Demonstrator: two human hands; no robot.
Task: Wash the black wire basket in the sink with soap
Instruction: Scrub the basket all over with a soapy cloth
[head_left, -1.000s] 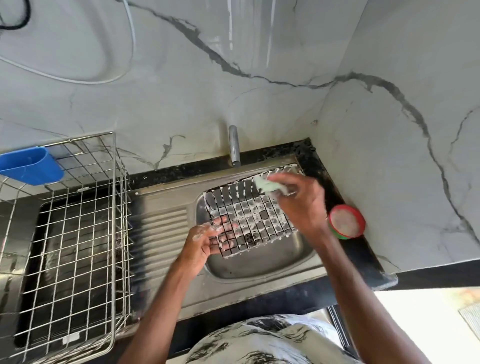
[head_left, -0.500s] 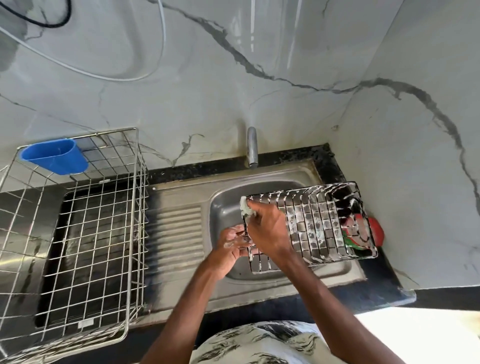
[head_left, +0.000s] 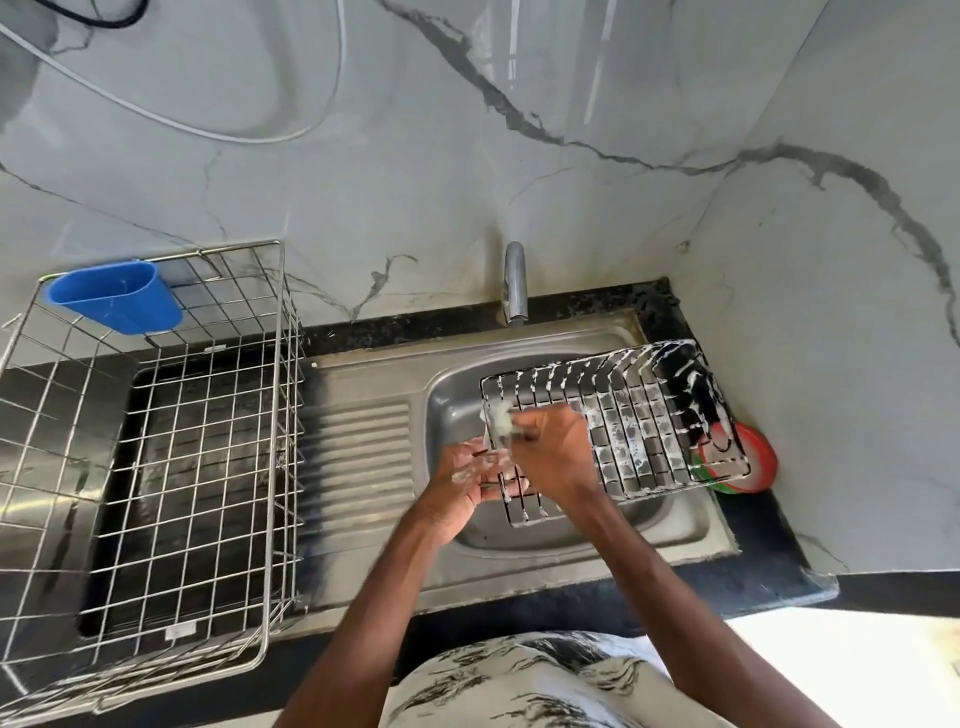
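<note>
A big shiny rack (head_left: 156, 467) sits on the left of the counter. A blue cup (head_left: 117, 296) hangs on its back edge. Next comes the sink (head_left: 363, 457), with the tap (head_left: 514, 283) behind it. The left hand (head_left: 467, 483) is soapy. Its fingers curl round the near left corner of the basket (head_left: 649, 415) and hold it. The right hand (head_left: 556, 457) pinches a pale pad (head_left: 501, 418) and presses it on the basket's left end. The basket is black with white foam all over. It is held tilted over the sink bowl, and its right end sticks out past the sink. A red tub (head_left: 761, 462) sits on the counter there, partly hidden by the wires.
</note>
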